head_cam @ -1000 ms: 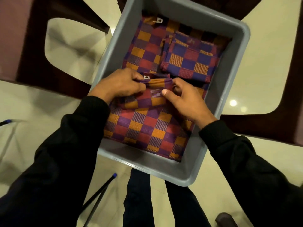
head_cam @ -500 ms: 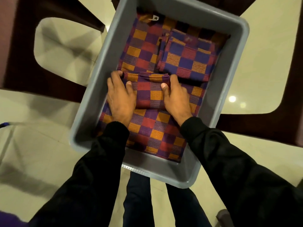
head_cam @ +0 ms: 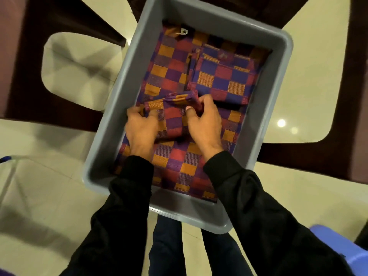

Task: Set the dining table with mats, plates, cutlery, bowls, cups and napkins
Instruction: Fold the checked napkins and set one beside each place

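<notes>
Folded checked napkin (head_cam: pixel 172 118) atop mats (head_cam: pixel 179 162)

Left hand (head_cam: pixel 140 130) and right hand (head_cam: pixel 203 120) side by side, fingers curled, gripping folded checked cloth (head_cam: pixel 172 116), black sleeves (head_cam: pixel 264 212) reaching forward

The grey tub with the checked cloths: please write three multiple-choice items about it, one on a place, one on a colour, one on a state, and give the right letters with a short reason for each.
1. Where does the small folded cloth that both hands grip lie?
A. on the floor
B. inside the grey tub, on the larger cloths
C. on a chair

2. Which colours do the checks show?
A. green and white
B. black and yellow
C. purple, red and orange

3. How do the left hand and the right hand stand?
A. both grip the folded cloth
B. both flat and open
C. one holds the tub's rim

Answers: 1 B, the tub's walls surround it; 2 C, the squares show these three; 3 A, fingers of both curl round its edges.
</notes>
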